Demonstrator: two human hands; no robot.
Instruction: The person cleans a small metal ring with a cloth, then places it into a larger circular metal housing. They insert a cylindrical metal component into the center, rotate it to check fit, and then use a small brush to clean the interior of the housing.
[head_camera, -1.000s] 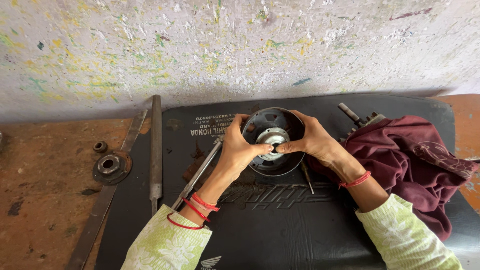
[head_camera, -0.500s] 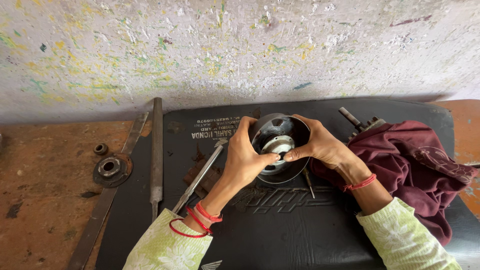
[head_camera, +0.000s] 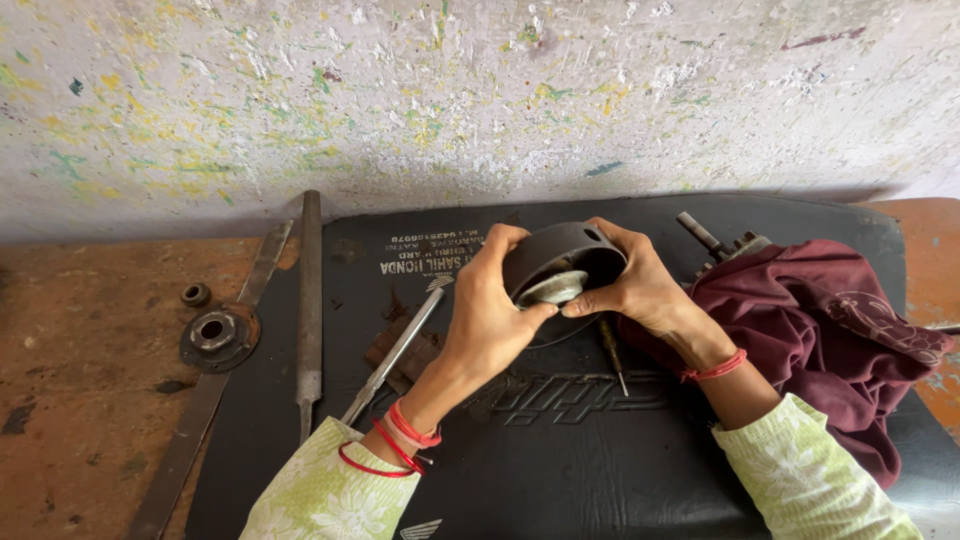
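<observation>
Head view: left hand (head_camera: 490, 320) and right hand (head_camera: 640, 285) both clamp the dark round drum (head_camera: 565, 262) above the black mat (head_camera: 560, 460). Fingertips meet at its silver hub (head_camera: 553, 289). Best handled level, grip firm, clear of the screwdriver (head_camera: 610, 350).

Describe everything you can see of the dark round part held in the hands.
The drum is a dark grey, round metal part, hollow like a shallow cup, with a small hole near its rim. A lighter silvery hub sits in its middle. It is tilted and lifted above the black mat. The left hand grips its left side and the right hand its right, fingertips meeting under the hub.
</observation>
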